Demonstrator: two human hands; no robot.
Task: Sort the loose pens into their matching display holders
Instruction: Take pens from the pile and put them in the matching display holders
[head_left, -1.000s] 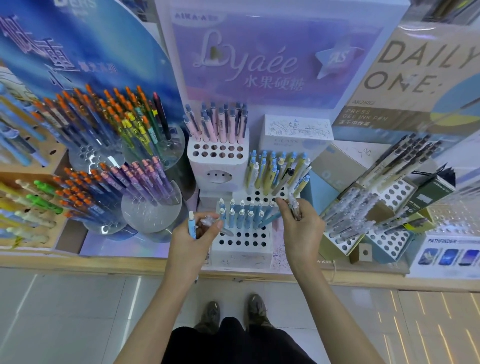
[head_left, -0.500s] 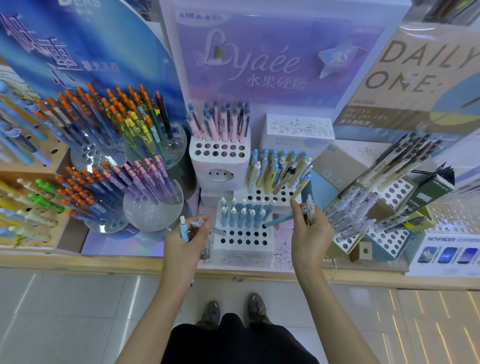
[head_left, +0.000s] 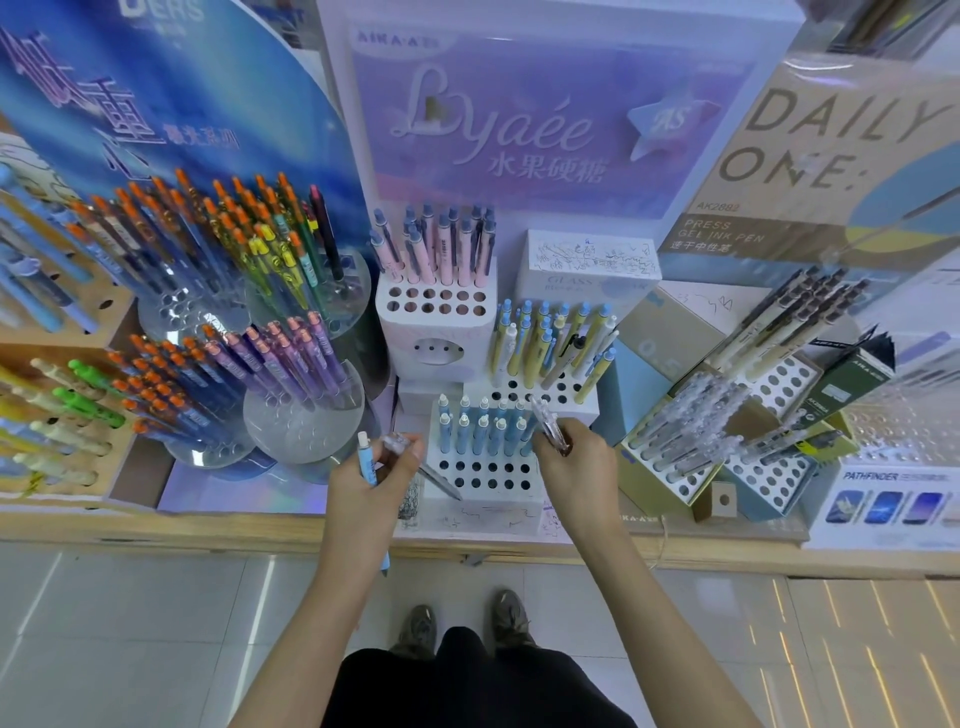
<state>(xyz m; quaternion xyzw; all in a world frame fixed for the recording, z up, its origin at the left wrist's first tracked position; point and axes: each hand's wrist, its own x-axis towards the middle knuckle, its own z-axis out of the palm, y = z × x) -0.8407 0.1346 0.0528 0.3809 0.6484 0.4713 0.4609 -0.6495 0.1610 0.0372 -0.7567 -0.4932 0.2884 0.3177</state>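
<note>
Both hands worked at the centre rack.
Left hand curled round a blue pen (plus a clear pen); right hand pinched clear pens just above the rack. Probably light, stiff, slick barrels; best gripped mid-barrel.

A stationery shop: branded display holders packed with pens along a counter.

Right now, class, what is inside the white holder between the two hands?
Blue pens fill the back rows of the white holder; its front holes show empty. The right hand hides its right edge.
</note>
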